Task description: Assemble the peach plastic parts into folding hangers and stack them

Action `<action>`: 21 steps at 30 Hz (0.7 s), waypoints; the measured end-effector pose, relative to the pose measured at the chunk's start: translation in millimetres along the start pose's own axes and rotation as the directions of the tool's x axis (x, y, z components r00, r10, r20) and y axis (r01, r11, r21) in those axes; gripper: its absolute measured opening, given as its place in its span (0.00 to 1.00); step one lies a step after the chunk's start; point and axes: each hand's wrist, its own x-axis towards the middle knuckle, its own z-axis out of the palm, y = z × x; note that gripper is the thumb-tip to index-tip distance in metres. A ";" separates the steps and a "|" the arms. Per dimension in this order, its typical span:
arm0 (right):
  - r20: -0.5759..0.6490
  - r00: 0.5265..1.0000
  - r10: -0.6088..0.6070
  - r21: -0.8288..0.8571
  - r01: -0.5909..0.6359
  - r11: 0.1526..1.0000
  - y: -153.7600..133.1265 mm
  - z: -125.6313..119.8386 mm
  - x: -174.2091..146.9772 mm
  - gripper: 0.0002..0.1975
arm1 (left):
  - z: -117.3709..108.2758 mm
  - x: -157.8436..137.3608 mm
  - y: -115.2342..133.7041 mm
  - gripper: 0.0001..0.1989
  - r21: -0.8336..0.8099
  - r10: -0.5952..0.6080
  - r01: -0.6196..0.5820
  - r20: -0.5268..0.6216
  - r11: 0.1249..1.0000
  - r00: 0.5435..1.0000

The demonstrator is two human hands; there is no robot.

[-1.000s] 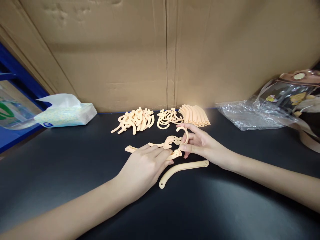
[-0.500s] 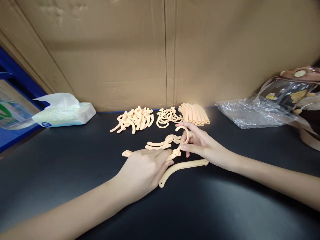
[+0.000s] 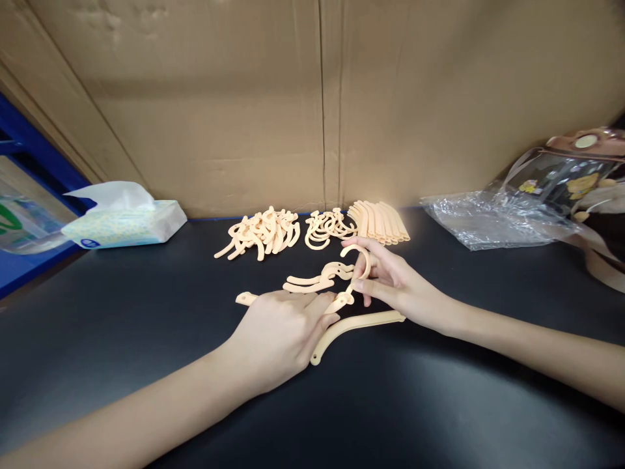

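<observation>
My left hand point(image 3: 278, 332) is closed around a long peach plastic hanger arm point(image 3: 245, 298), whose two ends stick out on either side of the fingers. Between thumb and fingers, my right hand point(image 3: 385, 277) pinches a curved hanger hook point(image 3: 364, 257). The hook's base meets the right end of the arm, but whether it is seated there I cannot tell. Just in front lies another curved hanger arm point(image 3: 351, 326), flat on the table. Behind my hands rest shorter hanger pieces point(image 3: 312, 283), partly covered by my left hand.
Along the back of the black table point(image 3: 342, 417) are a pile of short curved pieces point(image 3: 266, 231), several hooks point(image 3: 329, 227) and a row of long arms point(image 3: 379, 223). A tissue pack point(image 3: 127, 221) is at left. Clear plastic wrapping point(image 3: 488, 218) and a transparent bag point(image 3: 561, 176) lie at right.
Almost nothing differs. The hook and the arm in my hands have shifted very slightly, and both hands keep their hold.
</observation>
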 end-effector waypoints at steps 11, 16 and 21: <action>-0.008 0.999 -0.036 -0.007 0.036 0.999 4.1 1.4 1.0 0.24 | 3.4 0.9 -0.5 0.17 0.039 -0.008 0.006 0.051 0.999 0.999; 0.004 0.999 -0.034 -0.023 0.035 0.999 4.9 0.9 0.3 0.24 | 2.0 0.9 -0.3 0.14 0.034 0.014 -0.016 0.053 0.999 0.999; -0.005 0.999 -0.043 -0.057 0.042 0.997 6.1 1.1 -0.1 0.24 | 1.3 0.4 -0.8 0.14 0.012 -0.072 0.071 0.092 0.997 0.993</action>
